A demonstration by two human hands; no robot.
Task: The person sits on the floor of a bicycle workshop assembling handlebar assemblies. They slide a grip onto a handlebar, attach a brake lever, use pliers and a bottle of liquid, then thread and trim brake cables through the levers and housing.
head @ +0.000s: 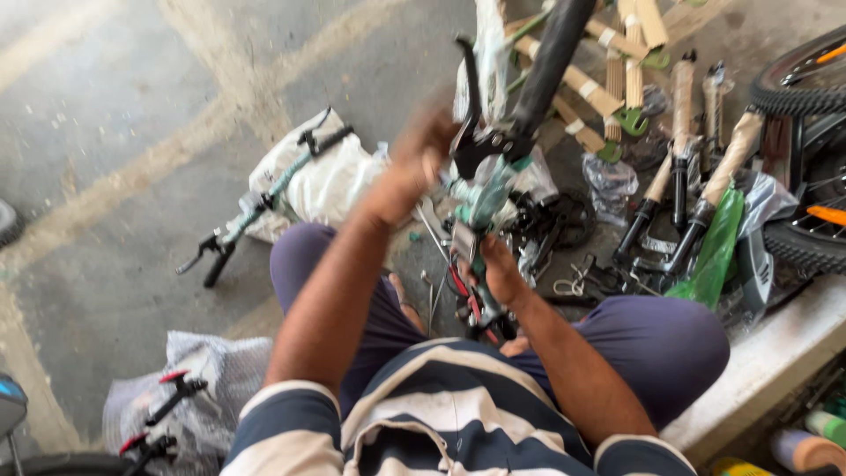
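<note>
Your left hand (pixel 414 167) is raised in front of you, blurred, at the black brake lever (pixel 471 132) clamped on the handlebar (pixel 551 62); you cannot tell whether its fingers are closed on the lever or only against it. Your right hand (pixel 498 273) sits lower, between your knees, fingers wrapped around the lower end of the teal stem assembly (pixel 483 198) that rises toward the bar. The bar itself slants up and away from both hands. To your left, another handlebar (pixel 264 198) lies on a white bag (pixel 330 181). To your right, wrapped suspension forks (pixel 696 194) lean beside a green bag (pixel 714 251) and a tyre (pixel 802 79).
</note>
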